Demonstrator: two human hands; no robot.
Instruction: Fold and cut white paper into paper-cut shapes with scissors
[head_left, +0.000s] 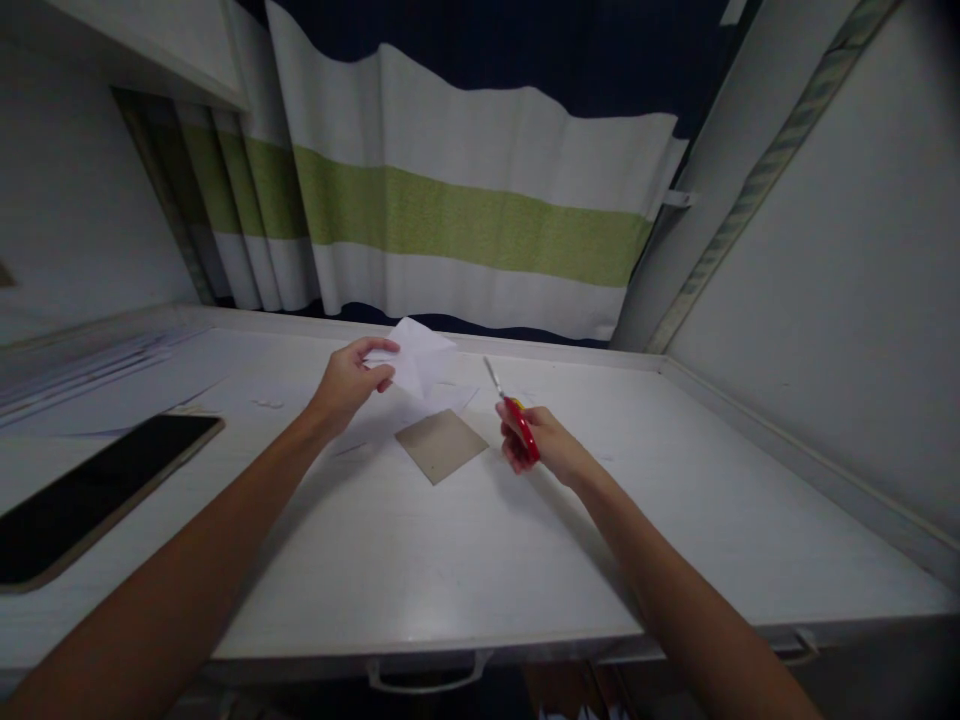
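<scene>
Between the thumb and fingers of my left hand [358, 372] is a white sheet of paper [421, 358], creased and held up above the table. My right hand [544, 440] grips a pair of scissors [520, 425] by its red handles, the metal blades pointing up and away to the left. The scissors are apart from the paper. On the table between my hands lies a flat grey-brown square of card [441, 446]. More white paper [457, 398] lies just behind the card, partly hidden by the raised sheet.
A phone [105, 495] with a dark screen lies at the left. Behind it are stacked white sheets [112, 375]. Small paper scraps [267, 404] are scattered nearby. A striped curtain [480, 230] hangs behind the white table [450, 590]; a wall [840, 320] stands at the right.
</scene>
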